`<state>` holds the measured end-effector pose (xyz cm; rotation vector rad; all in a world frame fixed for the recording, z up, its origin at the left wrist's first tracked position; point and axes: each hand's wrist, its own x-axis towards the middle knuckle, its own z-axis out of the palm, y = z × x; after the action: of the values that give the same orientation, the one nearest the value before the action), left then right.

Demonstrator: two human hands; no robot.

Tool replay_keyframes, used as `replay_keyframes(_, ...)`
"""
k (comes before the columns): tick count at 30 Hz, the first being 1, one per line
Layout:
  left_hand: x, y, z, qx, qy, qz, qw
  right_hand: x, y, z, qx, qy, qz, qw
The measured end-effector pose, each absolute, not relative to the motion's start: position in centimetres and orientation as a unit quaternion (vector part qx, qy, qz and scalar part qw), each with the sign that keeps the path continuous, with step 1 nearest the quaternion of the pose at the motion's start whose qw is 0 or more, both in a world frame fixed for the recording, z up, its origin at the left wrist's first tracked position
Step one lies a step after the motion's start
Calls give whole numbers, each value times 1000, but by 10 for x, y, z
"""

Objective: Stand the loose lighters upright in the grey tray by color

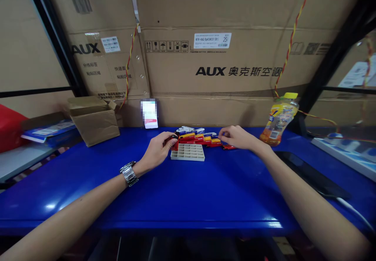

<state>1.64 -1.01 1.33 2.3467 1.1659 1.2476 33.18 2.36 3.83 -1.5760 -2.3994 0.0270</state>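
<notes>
A pale grid tray with many small cells lies on the blue table. Behind it sits a pile of small red, yellow, blue and white pieces. My left hand, with a metal watch on the wrist, is closed on a small red and black piece at the tray's left rear corner. My right hand is pinched at the right end of the pile, beside a red piece; what its fingers hold is hidden.
An open cardboard box stands at the back left, next to a blue book. A phone leans on large cartons behind. A yellow-capped drink bottle stands at the right, beside a black flat object.
</notes>
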Motion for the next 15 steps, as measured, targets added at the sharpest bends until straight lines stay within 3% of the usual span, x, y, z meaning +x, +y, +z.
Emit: replay_keyframes(15,12,-4,5,834,415,361,54,347,32,30,-574,-815,70,-22)
